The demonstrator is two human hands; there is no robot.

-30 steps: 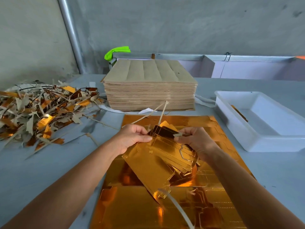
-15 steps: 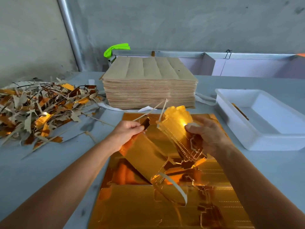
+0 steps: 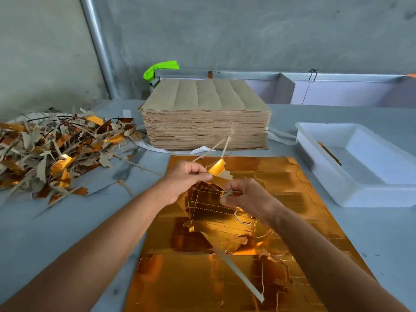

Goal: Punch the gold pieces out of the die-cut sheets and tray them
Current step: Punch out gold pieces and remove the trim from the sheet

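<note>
The die-cut sheet (image 3: 202, 278) is gleaming mirror-glossy gold foil; the stacked sheets (image 3: 206, 122) are showing matt brown paper; the tray (image 3: 326, 176) is looking smooth white plastic.

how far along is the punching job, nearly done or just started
Early, by the look of it. Done: a scrap pile on the left, yet the white tray shows only one strip. In hand: both hands work a gold piece. Left: a thick sheet stack.

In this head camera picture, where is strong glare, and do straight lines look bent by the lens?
Head view: bright glare on the gold sheet and on the gold piece above the left hand; dark reflections near the right hand. Head view: wide-angle bending shows in the leaning pipe; the white tray looks skewed.
</note>
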